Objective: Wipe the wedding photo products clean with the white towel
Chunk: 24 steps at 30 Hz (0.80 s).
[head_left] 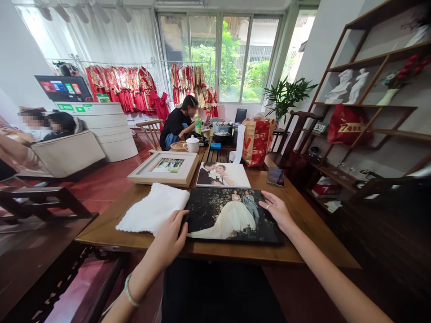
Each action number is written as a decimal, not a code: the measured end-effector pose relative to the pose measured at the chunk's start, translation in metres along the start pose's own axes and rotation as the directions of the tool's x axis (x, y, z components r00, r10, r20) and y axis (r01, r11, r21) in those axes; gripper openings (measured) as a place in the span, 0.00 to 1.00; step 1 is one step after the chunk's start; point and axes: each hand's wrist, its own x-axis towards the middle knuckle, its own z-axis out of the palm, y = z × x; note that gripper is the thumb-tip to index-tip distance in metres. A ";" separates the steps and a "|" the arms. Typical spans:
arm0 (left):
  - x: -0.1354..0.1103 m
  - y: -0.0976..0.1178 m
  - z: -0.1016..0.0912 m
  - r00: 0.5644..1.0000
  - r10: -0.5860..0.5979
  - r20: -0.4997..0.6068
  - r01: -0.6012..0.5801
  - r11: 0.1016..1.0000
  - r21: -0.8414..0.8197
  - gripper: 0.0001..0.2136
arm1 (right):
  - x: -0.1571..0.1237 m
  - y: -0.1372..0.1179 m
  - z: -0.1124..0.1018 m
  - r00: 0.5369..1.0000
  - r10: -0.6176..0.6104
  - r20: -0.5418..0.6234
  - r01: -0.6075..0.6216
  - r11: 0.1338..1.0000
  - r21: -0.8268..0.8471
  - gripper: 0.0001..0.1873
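A dark wedding photo album (pixel 218 220) lies flat near the front edge of the table, its cover showing a couple with a long white gown. My left hand (pixel 171 235) grips its left edge, fingertips on the side and thumb toward the front. On the opposite side, my right hand (pixel 278 211), with a ring on one finger, holds the right edge, partly hiding that corner. A white cloth (pixel 155 208) is spread just left of the album, close to my left hand. Right behind the album sits a lighter wedding photo book (pixel 222 176).
A framed picture (pixel 164 168) lies behind the cloth, and a phone (pixel 276 176) at the right. Farther back are a white teapot (pixel 191 145), a red paper bag (pixel 257 141) and a seated person (pixel 180 123). Shelves (pixel 370 107) stand at the right.
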 end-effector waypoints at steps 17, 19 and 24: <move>0.029 0.025 -0.026 0.838 -0.472 0.275 0.288 -0.046 -0.956 0.19 | 0.001 -0.007 0.002 0.983 -0.054 -0.175 0.075 0.990 0.119 0.28; 0.026 0.037 -0.031 0.905 -0.396 0.157 0.160 -0.025 -0.987 0.22 | -0.006 -0.011 0.012 0.978 -0.026 -0.208 0.058 0.987 0.149 0.32; 0.023 0.072 -0.020 0.896 -0.301 -0.327 -0.235 0.304 -0.923 0.30 | -0.031 -0.023 0.050 0.976 0.099 -0.192 -0.050 0.968 0.246 0.37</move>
